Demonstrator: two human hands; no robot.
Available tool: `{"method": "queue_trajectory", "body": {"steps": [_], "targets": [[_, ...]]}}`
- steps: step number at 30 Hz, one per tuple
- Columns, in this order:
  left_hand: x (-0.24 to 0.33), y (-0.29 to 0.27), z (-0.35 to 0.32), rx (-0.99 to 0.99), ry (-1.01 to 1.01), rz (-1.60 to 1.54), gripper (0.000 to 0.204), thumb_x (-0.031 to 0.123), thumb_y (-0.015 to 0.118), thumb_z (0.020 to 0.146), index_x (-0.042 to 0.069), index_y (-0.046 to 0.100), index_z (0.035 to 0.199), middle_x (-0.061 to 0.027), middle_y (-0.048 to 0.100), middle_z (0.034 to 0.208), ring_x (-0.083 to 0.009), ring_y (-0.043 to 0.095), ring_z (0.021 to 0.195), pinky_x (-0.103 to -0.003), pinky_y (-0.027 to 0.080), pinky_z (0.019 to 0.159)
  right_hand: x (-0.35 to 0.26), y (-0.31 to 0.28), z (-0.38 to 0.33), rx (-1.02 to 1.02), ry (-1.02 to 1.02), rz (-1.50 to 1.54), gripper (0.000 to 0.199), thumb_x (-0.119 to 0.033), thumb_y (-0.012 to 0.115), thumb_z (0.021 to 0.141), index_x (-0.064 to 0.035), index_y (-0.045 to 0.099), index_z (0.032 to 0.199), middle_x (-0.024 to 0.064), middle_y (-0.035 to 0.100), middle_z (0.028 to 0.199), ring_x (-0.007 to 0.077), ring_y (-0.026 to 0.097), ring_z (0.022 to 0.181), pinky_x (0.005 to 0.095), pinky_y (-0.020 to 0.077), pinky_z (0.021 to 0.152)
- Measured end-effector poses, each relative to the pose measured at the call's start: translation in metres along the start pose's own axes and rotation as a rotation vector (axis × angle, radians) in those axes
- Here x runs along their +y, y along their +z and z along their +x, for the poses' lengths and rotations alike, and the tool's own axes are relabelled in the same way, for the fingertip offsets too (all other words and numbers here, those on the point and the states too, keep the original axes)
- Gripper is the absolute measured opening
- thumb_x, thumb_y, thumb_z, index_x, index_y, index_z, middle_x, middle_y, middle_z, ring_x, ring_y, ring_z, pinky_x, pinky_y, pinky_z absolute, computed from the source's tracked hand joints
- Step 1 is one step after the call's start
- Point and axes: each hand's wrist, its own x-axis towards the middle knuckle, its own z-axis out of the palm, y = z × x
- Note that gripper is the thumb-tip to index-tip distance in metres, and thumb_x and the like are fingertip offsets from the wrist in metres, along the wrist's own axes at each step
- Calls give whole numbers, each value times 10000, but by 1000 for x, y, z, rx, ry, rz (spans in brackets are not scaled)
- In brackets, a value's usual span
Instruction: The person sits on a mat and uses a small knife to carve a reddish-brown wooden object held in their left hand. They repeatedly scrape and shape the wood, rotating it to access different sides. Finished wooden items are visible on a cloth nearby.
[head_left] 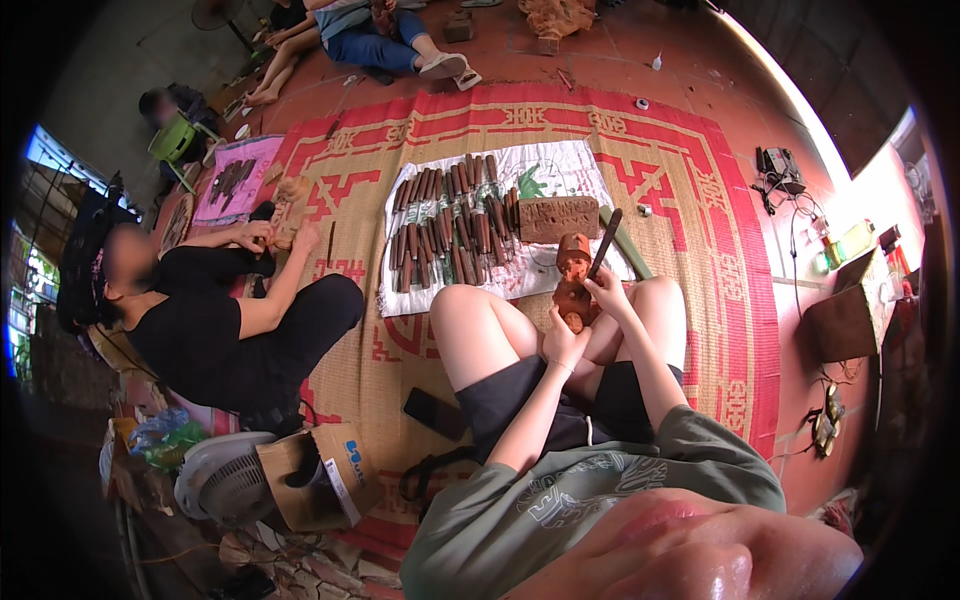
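A reddish-brown wooden carving [572, 298] stands between my knees, roughly upright. My left hand [567, 343] is closed round its lower end. A long dark carving tool [607, 242] is gripped in my right hand [606, 294], beside the carving's right side. The tool slants, its upper end leaning away from me; its lower end is hidden by hand and carving, so I cannot tell whether it touches the wood. Just beyond the carving lies a carved wooden block [559, 219]. Left of it, rows of wooden-handled carving tools [447, 222] rest on a white cloth [396, 301].
All this lies on a red and tan woven mat [740, 330]. A person in black [205, 318] sits at left, hands on a pale wood carving [289, 215]. Near my left side are a phone [434, 414], a cardboard box [318, 478] and a grey fan [228, 480].
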Motion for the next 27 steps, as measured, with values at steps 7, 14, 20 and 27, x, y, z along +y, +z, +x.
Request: {"method": "queue_trajectory", "body": {"steps": [7,14,20,27], "targets": [[-5,-1,2,80,68,-39,729,307,656,643,58,303,1231,-267,597,909,-431,587,778,-497,463,683,-28,6,-9,-17,108,-52,122,-80,613,811,5,529,835,11,496,582,64,448,461,242,373,408],[0,-5,1,10,-13,-8,723,296,663,639,69,307,1226,-265,601,892,-432,588,773,-497,464,678,-14,2,0,-60,234,180,180,-54,597,818,14,569,983,33,574,807,72,504,792,246,442,721],[-6,-1,3,22,-4,-37,718,306,679,628,63,322,1203,-242,605,891,-419,592,774,-479,470,672,-25,3,1,-16,176,50,201,-39,611,804,10,571,995,9,577,713,71,490,636,250,426,569],[-3,-2,1,28,23,-8,727,301,661,633,58,313,1224,-260,598,899,-425,590,774,-489,467,671,-11,-3,6,-159,146,245,233,-55,559,858,-28,537,1088,17,580,944,104,546,880,259,469,743]]}}
